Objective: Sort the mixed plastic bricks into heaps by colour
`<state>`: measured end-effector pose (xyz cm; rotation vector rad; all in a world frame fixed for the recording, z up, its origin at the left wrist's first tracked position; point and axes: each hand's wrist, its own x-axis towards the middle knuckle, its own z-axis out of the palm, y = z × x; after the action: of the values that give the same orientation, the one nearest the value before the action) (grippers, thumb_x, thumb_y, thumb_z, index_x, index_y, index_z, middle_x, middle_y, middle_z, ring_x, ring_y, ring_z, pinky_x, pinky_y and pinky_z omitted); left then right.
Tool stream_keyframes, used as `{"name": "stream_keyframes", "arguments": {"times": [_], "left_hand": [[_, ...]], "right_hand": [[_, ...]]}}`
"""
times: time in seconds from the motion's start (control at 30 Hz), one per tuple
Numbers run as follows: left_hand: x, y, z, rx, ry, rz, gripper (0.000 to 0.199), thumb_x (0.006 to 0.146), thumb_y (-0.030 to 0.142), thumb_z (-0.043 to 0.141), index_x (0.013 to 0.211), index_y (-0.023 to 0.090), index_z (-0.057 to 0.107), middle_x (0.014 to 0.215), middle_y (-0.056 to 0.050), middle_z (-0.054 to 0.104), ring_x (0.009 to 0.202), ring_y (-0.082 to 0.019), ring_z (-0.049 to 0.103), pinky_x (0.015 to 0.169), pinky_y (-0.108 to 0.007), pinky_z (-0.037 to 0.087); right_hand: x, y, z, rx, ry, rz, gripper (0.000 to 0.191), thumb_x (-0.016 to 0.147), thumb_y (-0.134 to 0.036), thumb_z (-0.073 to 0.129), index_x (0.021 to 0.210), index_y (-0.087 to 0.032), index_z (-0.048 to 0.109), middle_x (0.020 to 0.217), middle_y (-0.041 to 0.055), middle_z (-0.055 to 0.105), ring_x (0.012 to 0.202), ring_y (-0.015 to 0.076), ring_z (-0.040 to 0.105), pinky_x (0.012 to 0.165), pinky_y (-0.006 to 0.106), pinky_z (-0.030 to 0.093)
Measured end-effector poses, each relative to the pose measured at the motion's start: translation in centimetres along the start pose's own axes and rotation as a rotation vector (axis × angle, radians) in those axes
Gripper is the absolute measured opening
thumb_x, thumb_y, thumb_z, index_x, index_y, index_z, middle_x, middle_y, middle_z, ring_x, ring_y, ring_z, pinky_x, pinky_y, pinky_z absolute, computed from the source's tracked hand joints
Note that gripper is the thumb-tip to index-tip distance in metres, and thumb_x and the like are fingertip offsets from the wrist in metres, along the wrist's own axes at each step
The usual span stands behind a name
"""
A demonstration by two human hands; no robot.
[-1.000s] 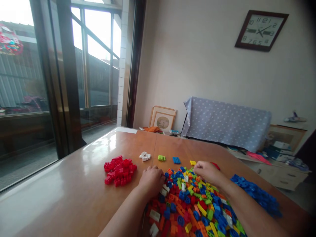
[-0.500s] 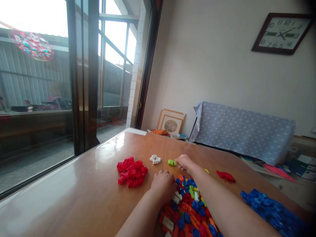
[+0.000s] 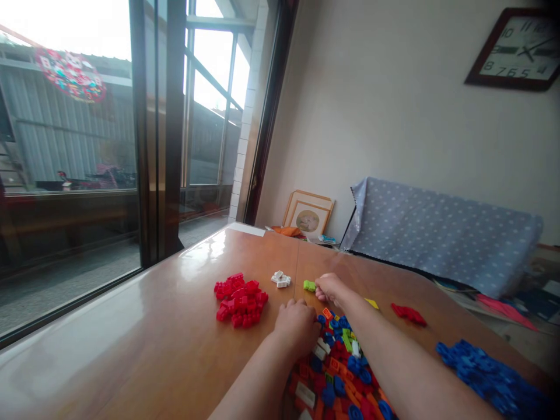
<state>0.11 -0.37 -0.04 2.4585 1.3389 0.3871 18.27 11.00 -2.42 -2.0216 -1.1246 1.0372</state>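
Observation:
My right hand (image 3: 331, 289) is closed in a pinch at the right end of a small light green group of toy building bricks (image 3: 309, 286); its fingertips partly cover the green piece there. My left hand (image 3: 296, 329) rests palm down at the left edge of a mixed pile of building bricks (image 3: 335, 373), in red, blue, orange, green and white. Its fingers curl under, and whatever they hold is hidden. Left of it lies a heap of red bricks (image 3: 240, 300), with a small white cluster (image 3: 280, 279) beyond.
On the right of the wooden table (image 3: 175, 350) lie a yellow brick (image 3: 372, 304), a short red row (image 3: 408, 314) and a large blue heap (image 3: 485, 370). A glass door (image 3: 70, 146) stands left. Behind are picture frames (image 3: 308, 213) and a dotted cloth (image 3: 441, 227).
The view has shifted slightly, so the table things appear further right. My right hand stays at the light green bricks, its fingers now closer over them. My left hand stays at the pile's edge.

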Motion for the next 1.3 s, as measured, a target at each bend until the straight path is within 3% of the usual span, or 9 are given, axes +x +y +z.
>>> {"name": "stream_keyframes", "arguments": {"times": [0.13,0.3,0.4,0.5,0.7,0.87,1.07,1.2,1.3], "left_hand": [[0.0,0.0,0.0,0.011,0.001,0.012,0.031,0.088,0.041,0.049,0.102,0.027,0.073,0.113,-0.010,0.067,0.106,-0.030,0.060,0.091,-0.043,0.046],[-0.1,-0.1,0.2,0.025,0.022,0.018,0.032,0.090,0.041,0.048,0.102,0.027,0.074,0.112,-0.010,0.068,0.106,-0.030,0.060,0.090,-0.043,0.047],[-0.1,0.0,0.2,0.036,0.019,0.017,0.031,0.090,0.040,0.049,0.104,0.027,0.074,0.113,-0.010,0.067,0.107,-0.030,0.060,0.091,-0.043,0.047],[-0.1,0.1,0.1,0.049,0.009,0.025,0.031,0.092,0.040,0.048,0.104,0.027,0.073,0.114,-0.010,0.067,0.109,-0.030,0.059,0.092,-0.042,0.046],[0.2,0.2,0.2,0.069,0.009,0.038,0.031,0.094,0.039,0.046,0.106,0.028,0.072,0.114,-0.009,0.067,0.109,-0.029,0.060,0.090,-0.039,0.046],[0.6,-0.1,0.7,0.066,0.033,0.048,0.031,0.094,0.040,0.046,0.106,0.030,0.073,0.112,-0.007,0.067,0.107,-0.028,0.060,0.089,-0.038,0.045],[0.9,-0.4,1.1,0.049,0.044,0.068,0.028,0.094,0.038,0.048,0.106,0.029,0.072,0.113,-0.006,0.068,0.106,-0.024,0.061,0.090,-0.033,0.044],[0.9,-0.5,1.1,0.060,0.052,0.071,0.028,0.094,0.040,0.048,0.106,0.029,0.072,0.113,-0.006,0.068,0.106,-0.024,0.061,0.088,-0.032,0.044],[0.7,-0.3,0.9,0.068,0.044,0.070,0.029,0.094,0.040,0.048,0.107,0.029,0.072,0.114,-0.006,0.068,0.107,-0.025,0.061,0.089,-0.032,0.044]], "right_hand": [[-1.2,-0.2,-0.8,0.042,-0.005,-0.062,0.036,0.098,-0.036,0.062,0.128,-0.017,0.060,0.126,0.0095,0.063,0.106,0.0224,0.065,0.090,0.043,0.057],[-4.5,0.5,-3.9,0.099,0.016,-0.184,0.017,0.094,-0.028,0.062,0.098,-0.012,0.065,0.083,0.0042,0.068,0.063,0.0105,0.062,0.058,0.022,0.053],[-7.4,2.2,-6.7,0.122,0.027,-0.232,0.015,0.090,-0.029,0.063,0.093,-0.015,0.066,0.077,0.0031,0.068,0.057,0.0087,0.060,0.050,0.017,0.047],[-10.3,5.1,-9.8,0.130,0.077,-0.246,0.023,0.089,-0.037,0.064,0.098,-0.016,0.068,0.088,0.0065,0.072,0.068,0.0120,0.064,0.052,0.017,0.047],[-15.3,13.1,-16.6,0.116,0.380,-0.306,0.043,0.086,-0.054,0.060,0.105,-0.017,0.069,0.102,0.0119,0.075,0.092,0.0214,0.070,0.062,0.022,0.051],[-18.1,20.3,-21.3,0.008,0.615,-0.255,0.045,0.079,-0.056,0.061,0.097,-0.016,0.072,0.092,0.0125,0.077,0.083,0.0234,0.070,0.063,0.026,0.051],[-18.1,26.3,-22.6,-0.147,0.481,-0.281,0.040,0.075,-0.044,0.058,0.100,-0.017,0.073,0.091,0.0090,0.075,0.084,0.0246,0.068,0.074,0.032,0.053],[-16.7,26.6,-22.2,-0.299,0.451,-0.358,0.037,0.076,-0.038,0.058,0.103,-0.020,0.075,0.093,0.0087,0.072,0.088,0.0249,0.067,0.082,0.034,0.051],[-15.6,25.7,-22.4,-0.370,0.376,-0.335,0.033,0.073,-0.036,0.062,0.099,-0.022,0.077,0.094,0.0081,0.072,0.086,0.0244,0.066,0.081,0.033,0.050]]}}
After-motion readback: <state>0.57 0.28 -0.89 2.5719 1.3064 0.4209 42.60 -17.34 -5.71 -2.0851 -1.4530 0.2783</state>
